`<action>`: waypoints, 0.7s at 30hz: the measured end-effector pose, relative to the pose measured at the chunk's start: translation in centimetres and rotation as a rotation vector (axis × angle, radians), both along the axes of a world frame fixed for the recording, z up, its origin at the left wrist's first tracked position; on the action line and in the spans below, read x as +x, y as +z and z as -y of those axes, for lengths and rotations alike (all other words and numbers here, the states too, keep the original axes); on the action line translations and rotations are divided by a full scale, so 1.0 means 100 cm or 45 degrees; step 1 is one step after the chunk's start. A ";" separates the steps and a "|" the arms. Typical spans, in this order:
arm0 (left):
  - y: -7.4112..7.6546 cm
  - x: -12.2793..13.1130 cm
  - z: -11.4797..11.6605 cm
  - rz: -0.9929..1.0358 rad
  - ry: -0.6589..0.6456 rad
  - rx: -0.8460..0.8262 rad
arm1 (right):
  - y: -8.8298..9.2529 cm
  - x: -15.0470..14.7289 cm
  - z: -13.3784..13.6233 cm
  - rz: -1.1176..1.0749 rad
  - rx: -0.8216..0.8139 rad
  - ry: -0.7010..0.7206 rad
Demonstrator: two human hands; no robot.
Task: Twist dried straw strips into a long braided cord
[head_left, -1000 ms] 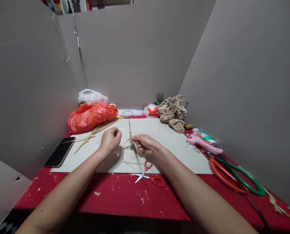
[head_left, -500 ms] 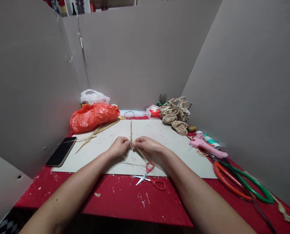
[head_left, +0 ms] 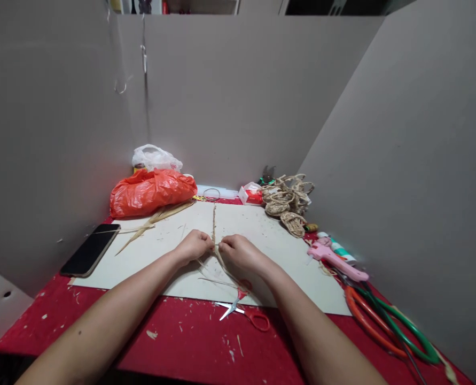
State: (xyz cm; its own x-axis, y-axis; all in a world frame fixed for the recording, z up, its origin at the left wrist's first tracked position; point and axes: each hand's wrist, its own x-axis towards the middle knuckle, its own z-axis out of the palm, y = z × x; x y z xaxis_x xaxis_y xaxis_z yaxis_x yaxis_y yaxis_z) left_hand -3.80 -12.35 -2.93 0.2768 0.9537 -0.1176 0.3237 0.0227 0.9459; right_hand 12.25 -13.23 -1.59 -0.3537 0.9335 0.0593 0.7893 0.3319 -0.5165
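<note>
A thin braided straw cord (head_left: 214,222) runs away from me over the pale board (head_left: 173,272), with loose strands (head_left: 225,266) trailing from its near end. My left hand (head_left: 196,245) pinches the strands on the left at the point where the braid ends. From the other side, my right hand (head_left: 238,251) grips the strands between thumb and fingers, close to the left fingertips. Small scissors with red handles (head_left: 257,322) lie part open at the board's near edge, below the hands.
At left are a phone (head_left: 91,250), dried leaf strips (head_left: 153,220) and an orange plastic bag (head_left: 153,192). Woven straw pieces (head_left: 286,200), a pink glue gun (head_left: 337,260) and large shears with orange and green handles (head_left: 376,321) lie at right. Grey panels (head_left: 229,96) surround the table.
My hands have moved slightly apart at the braid's end, and my right hand has turned more knuckles-up. The whole view has shifted a little with my head.
</note>
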 end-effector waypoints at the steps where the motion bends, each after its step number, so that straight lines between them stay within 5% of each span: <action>1: 0.000 0.000 0.001 -0.007 0.011 -0.001 | 0.001 0.000 0.000 -0.015 -0.004 -0.010; 8: 0.004 0.000 0.004 0.028 0.014 -0.038 | 0.000 -0.017 0.011 -0.124 -0.016 -0.003; 17: 0.004 -0.003 0.005 0.203 -0.051 -0.108 | 0.005 -0.028 0.031 0.060 0.070 -0.087; 21: 0.002 -0.004 0.003 0.253 -0.023 -0.152 | 0.018 -0.026 0.039 -0.098 -0.302 0.252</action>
State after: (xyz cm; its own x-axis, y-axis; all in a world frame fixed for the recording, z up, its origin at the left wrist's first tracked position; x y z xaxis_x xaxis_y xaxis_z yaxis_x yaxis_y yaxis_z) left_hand -4.21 -12.65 -2.74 0.3225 0.9311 -0.1706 0.1330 0.1338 0.9820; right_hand 9.65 -17.12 0.25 -0.5327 0.8380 -0.1182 0.6773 0.3384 -0.6533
